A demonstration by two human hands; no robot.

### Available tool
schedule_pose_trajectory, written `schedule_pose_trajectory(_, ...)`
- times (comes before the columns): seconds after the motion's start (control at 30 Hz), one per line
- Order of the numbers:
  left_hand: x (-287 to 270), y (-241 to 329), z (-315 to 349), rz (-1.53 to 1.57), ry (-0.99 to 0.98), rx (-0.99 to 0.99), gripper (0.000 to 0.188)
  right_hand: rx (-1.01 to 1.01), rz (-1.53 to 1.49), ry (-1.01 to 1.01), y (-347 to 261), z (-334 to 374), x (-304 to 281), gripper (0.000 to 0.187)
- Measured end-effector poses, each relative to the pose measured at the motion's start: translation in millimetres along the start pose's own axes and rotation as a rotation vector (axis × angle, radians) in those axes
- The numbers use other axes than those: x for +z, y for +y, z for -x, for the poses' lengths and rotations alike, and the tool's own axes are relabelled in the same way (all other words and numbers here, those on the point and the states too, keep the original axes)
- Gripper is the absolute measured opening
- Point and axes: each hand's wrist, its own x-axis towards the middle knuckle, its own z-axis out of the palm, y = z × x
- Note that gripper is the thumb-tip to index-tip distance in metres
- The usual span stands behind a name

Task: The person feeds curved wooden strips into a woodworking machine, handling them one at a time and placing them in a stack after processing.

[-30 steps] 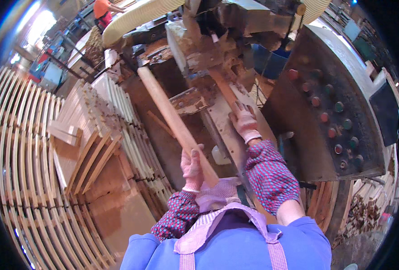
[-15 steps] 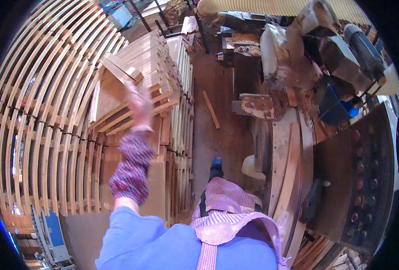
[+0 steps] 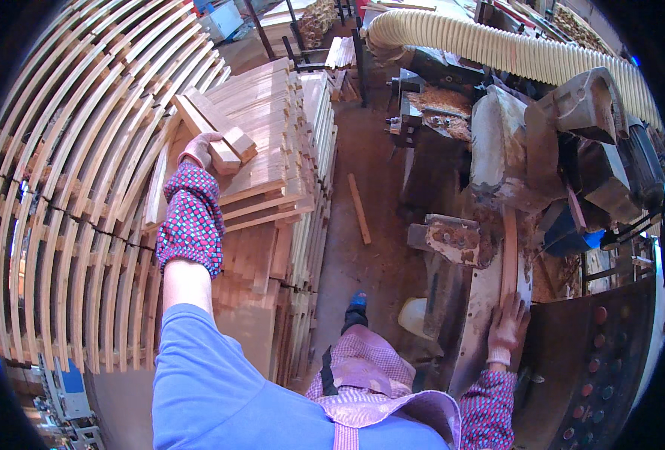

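Observation:
My left hand (image 3: 202,151), in a glove and patterned sleeve cover, is closed around the near end of a wooden bar (image 3: 205,135). A second wooden bar (image 3: 223,124) lies right beside it, and both rest on top of a stack of wooden boards (image 3: 253,97). On the right, my gloved right hand (image 3: 508,328) lies with fingers stretched forward on the near end of a long wooden strip (image 3: 509,255). That strip lies along the metal bed (image 3: 476,330) of a woodworking machine (image 3: 497,142), its far end running under the dusty housing.
Tall slatted wood stacks (image 3: 70,195) fill the left side. A loose stick (image 3: 359,208) lies on the floor between stack and machine. A ribbed hose (image 3: 512,56) crosses behind the machine. At the lower right stands a dark panel (image 3: 595,367) with round buttons.
My left hand has shifted left and closed on a bar; two bars now show there. My right hand has come into view on the strip, which lies farther forward. The view has turned slightly.

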Motion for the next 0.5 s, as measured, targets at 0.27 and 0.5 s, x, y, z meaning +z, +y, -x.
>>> schedule_pose_trajectory(0.27,26,-59,201,0.283,-0.245,0.302,0.039,0.051,-1.396,-0.114,-108,-25,-118,0.051)
schedule_pose_trajectory(0.5,163,-203,419,0.327,-0.175,0.236,0.043,-0.619,-1.576,-0.259,-173,65,-244,0.076)
